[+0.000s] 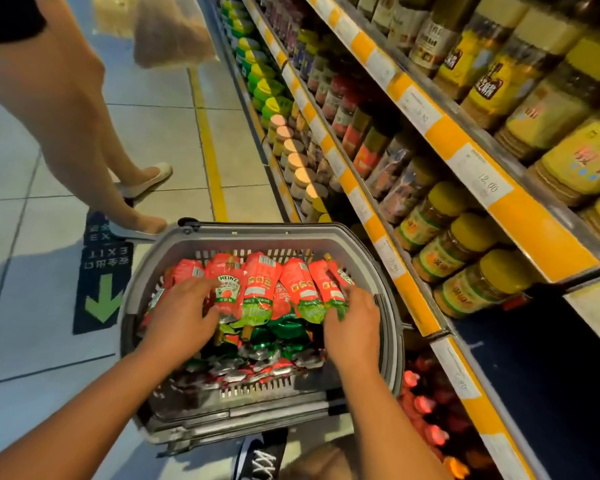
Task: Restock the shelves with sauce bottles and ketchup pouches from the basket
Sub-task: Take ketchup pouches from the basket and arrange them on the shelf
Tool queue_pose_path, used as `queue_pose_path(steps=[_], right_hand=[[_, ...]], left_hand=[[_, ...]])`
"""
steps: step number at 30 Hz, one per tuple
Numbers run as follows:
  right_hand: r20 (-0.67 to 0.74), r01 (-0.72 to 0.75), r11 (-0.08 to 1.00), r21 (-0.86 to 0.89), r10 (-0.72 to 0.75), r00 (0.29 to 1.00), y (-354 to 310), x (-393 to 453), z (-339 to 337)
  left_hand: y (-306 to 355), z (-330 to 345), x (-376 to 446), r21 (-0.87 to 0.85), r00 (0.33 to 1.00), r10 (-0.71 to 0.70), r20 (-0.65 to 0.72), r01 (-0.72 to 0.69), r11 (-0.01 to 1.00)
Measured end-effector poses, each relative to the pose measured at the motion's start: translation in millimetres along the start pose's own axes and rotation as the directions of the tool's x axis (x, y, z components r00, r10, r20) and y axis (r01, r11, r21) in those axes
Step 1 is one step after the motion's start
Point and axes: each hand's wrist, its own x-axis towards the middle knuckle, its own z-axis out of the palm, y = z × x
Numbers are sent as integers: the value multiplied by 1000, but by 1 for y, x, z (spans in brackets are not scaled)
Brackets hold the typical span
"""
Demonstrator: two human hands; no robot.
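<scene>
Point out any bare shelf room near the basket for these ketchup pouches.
One dark bare stretch of shelf opens right of the basket, below the yellow-lidded jars and above the red bottles. The other shelves are packed edge to edge. Both hands, left hand and right hand, are among the ketchup pouches.

The pale tiled floor carries a grey plastic shopping basket at the near middle, just left of the shelving. A yellow painted line runs away along the orange-edged metal shelves, and a dark exit sticker with a green arrow lies left of the basket.
</scene>
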Motion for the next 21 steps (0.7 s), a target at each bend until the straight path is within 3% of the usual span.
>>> queue_pose_path(steps=[4, 9, 14, 21], right_hand=[[-48, 0, 1000, -14, 0, 999, 4, 19, 9], [-26, -30, 997, -74, 28, 999, 17, 40, 15], [39, -3, 992, -123, 8, 999, 29, 51, 20], [-32, -48, 996, -79, 45, 998, 26, 58, 24]], left_hand=[[0, 11, 7, 157, 995, 53, 87, -66, 985], [5, 27, 11, 306, 985, 5, 175, -59, 950], [9, 33, 21, 102, 992, -73, 102, 62, 993], [11, 42, 25, -145, 986, -164, -21, 160, 976]])
